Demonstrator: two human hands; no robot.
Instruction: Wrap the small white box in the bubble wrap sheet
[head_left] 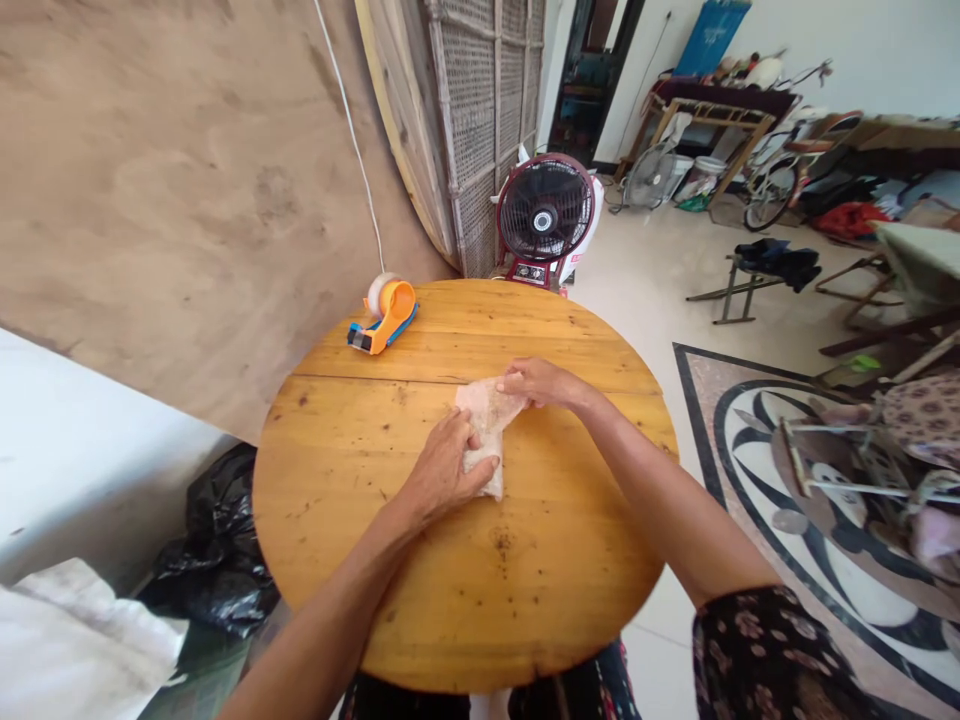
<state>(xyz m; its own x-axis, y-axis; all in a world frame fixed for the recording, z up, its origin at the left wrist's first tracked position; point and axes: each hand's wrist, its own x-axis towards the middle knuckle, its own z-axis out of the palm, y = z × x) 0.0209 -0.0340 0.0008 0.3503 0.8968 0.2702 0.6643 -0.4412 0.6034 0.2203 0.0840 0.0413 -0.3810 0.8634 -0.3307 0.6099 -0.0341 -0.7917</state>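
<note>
A small, pale, folded sheet with a bumpy texture, seemingly bubble wrap [491, 408], lies near the middle of the round wooden table [517, 590]. My left hand [448, 462] holds its left side against the tabletop, with the thumb across the lower part and the fingers on the upper left edge. At the upper right corner, my right hand [541, 383] pinches the wrap between thumb and fingers. Whether anything lies inside the folds is hidden. An orange and blue tape dispenser [390, 312] with a roll of tape sits at the table's far left edge.
A dark red fan [545, 215] stands just beyond the table. Large wooden boards [187, 150] lean at the left. Black plastic bags [225, 540] lie below them. A small folding stool [739, 290] with dark cloth stands on the tiled floor to the right.
</note>
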